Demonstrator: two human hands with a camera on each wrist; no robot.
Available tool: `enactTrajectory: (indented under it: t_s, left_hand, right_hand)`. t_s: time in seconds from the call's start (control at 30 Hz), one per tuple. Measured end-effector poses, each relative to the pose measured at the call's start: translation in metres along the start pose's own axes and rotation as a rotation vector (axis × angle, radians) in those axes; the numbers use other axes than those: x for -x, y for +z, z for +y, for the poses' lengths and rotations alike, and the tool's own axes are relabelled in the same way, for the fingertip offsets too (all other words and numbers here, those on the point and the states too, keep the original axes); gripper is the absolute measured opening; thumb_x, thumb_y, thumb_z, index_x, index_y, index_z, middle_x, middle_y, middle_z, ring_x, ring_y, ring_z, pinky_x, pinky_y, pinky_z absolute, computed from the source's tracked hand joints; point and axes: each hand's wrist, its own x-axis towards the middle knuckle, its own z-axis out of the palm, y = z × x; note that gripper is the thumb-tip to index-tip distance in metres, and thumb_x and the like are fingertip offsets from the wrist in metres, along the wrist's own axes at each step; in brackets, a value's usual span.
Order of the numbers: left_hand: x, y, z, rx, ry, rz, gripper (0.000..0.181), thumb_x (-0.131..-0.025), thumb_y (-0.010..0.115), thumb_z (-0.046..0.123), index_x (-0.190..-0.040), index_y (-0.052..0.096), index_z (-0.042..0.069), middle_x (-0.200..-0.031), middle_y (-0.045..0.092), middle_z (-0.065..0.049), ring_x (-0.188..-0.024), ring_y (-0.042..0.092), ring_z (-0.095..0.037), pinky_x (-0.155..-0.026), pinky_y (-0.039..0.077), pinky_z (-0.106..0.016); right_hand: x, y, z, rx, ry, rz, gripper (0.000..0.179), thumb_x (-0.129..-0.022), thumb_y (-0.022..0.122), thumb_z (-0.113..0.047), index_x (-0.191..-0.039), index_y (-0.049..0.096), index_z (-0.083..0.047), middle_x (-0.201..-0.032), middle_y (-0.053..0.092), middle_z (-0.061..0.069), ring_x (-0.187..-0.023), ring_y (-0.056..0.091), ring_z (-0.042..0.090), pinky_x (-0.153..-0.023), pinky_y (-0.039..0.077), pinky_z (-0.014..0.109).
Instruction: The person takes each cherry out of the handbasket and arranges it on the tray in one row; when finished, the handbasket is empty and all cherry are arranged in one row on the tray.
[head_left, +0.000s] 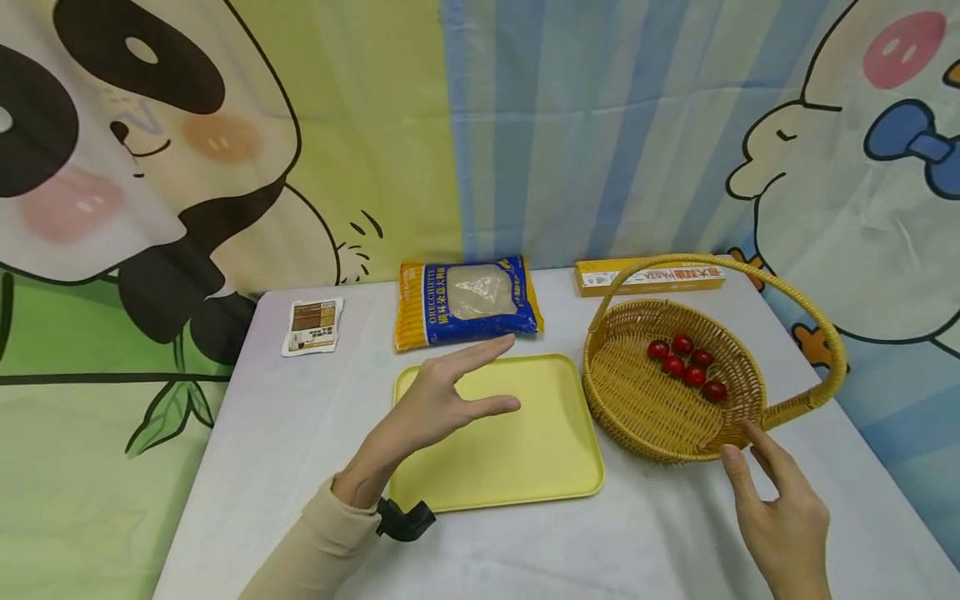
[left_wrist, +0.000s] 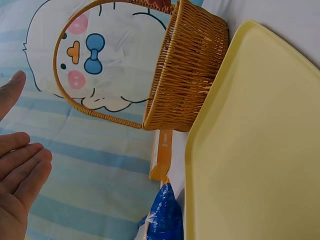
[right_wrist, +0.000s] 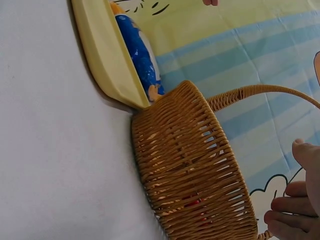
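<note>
My left hand hovers above the yellow tray, thumb and fingers spread apart with nothing between them. In the left wrist view the fingers of that hand look straight. At the right, my right hand is by the front right rim of a wicker basket, near the foot of its arched handle. Its fingers are extended and hold nothing; whether a fingertip touches the rim is hard to tell. Several small round red fruits, like cherries, lie inside the basket's right half.
Behind the tray lies a blue and yellow orecchiette pasta bag. An orange pasta box is at the back, behind the basket. A small white and brown packet lies at the back left. A printed curtain hangs behind the white table.
</note>
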Motion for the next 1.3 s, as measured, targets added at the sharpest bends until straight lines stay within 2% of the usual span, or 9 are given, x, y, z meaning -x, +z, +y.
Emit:
enactTrajectory:
  t_s: [0.07,0.17,0.23,0.3,0.4,0.6,0.83,1.1,1.3]
  left_hand:
    - [-0.003,0.002,0.0,0.004,0.005,-0.005,0.075,-0.086,0.088,0.031,-0.153,0.056,0.019,-0.155,0.056,0.005,-0.143,0.053,-0.012,-0.116,0.046,-0.035]
    - [-0.006,0.004,0.0,0.01,0.008,-0.014,0.074,-0.087,0.087,0.031,-0.153,0.056,0.017,-0.155,0.055,0.005,-0.143,0.052,-0.012,-0.117,0.045,-0.035]
    - [-0.007,0.005,0.001,0.013,0.002,-0.022,0.074,-0.087,0.087,0.031,-0.153,0.056,0.017,-0.155,0.055,0.005,-0.143,0.052,-0.011,-0.117,0.045,-0.035]
    - [-0.007,0.006,0.001,0.015,-0.008,-0.031,0.074,-0.087,0.086,0.031,-0.153,0.055,0.018,-0.156,0.055,0.005,-0.144,0.052,-0.011,-0.117,0.045,-0.035]
    - [-0.008,0.008,0.001,0.017,-0.022,-0.039,0.073,-0.088,0.085,0.033,-0.154,0.054,0.021,-0.156,0.054,0.007,-0.144,0.051,-0.01,-0.118,0.045,-0.035]
    - [-0.012,0.014,-0.002,0.043,-0.008,-0.049,0.07,-0.09,0.084,0.032,-0.153,0.056,0.021,-0.154,0.056,0.006,-0.143,0.052,-0.011,-0.117,0.045,-0.037]
    - [-0.021,0.024,-0.005,0.088,-0.009,-0.078,0.066,-0.09,0.084,0.03,-0.15,0.059,0.019,-0.152,0.06,-0.001,-0.14,0.056,-0.015,-0.115,0.048,-0.037]
    - [-0.027,0.031,-0.01,0.149,-0.057,-0.091,0.061,-0.091,0.083,0.028,-0.148,0.062,0.02,-0.149,0.062,0.005,-0.134,0.062,-0.019,-0.113,0.049,-0.033]
    - [-0.036,0.04,-0.013,0.223,-0.09,-0.11,0.058,-0.093,0.081,0.03,-0.147,0.062,0.021,-0.148,0.063,0.006,-0.134,0.062,-0.019,-0.112,0.049,-0.03]
  right_hand:
    - [0.002,0.0,0.0,0.002,0.037,0.024,0.048,-0.103,0.07,-0.031,-0.149,0.061,-0.019,-0.145,0.065,0.009,-0.13,0.062,0.037,-0.096,0.029,-0.006]
    - [0.004,0.002,0.003,-0.017,0.074,0.076,0.046,-0.103,0.07,-0.031,-0.147,0.062,-0.019,-0.144,0.066,0.009,-0.134,0.059,0.003,-0.101,0.031,-0.003]
    - [0.005,0.002,0.006,-0.032,0.085,0.111,0.045,-0.102,0.071,-0.029,-0.145,0.064,-0.019,-0.142,0.067,0.01,-0.125,0.051,-0.02,-0.103,0.032,-0.001]
    - [0.005,0.003,0.008,-0.049,0.085,0.145,0.044,-0.101,0.073,-0.028,-0.144,0.066,-0.018,-0.14,0.068,0.009,-0.109,0.04,-0.034,-0.102,0.034,-0.001]
    - [0.005,0.002,0.011,-0.064,0.091,0.169,0.045,-0.1,0.074,-0.028,-0.143,0.066,-0.019,-0.14,0.069,0.007,-0.107,0.043,-0.033,-0.097,0.037,-0.002]
    - [0.003,0.004,0.015,-0.101,0.116,0.177,0.046,-0.1,0.074,-0.029,-0.144,0.066,-0.021,-0.142,0.068,0.003,-0.109,0.049,-0.028,-0.083,0.04,-0.005]
    - [-0.005,0.005,0.019,-0.175,0.144,0.135,0.056,-0.1,0.074,-0.025,-0.152,0.056,-0.018,-0.148,0.062,0.012,-0.12,0.056,-0.017,-0.094,0.044,0.001]
    - [-0.018,0.009,0.023,-0.215,0.145,0.104,0.057,-0.1,0.072,-0.021,-0.154,0.054,-0.018,-0.151,0.059,0.012,-0.136,0.059,0.008,-0.098,0.046,0.006]
    - [-0.027,0.009,0.03,-0.236,0.113,0.143,0.053,-0.1,0.071,-0.014,-0.151,0.057,-0.013,-0.147,0.062,0.016,-0.131,0.061,0.003,-0.096,0.047,0.005]
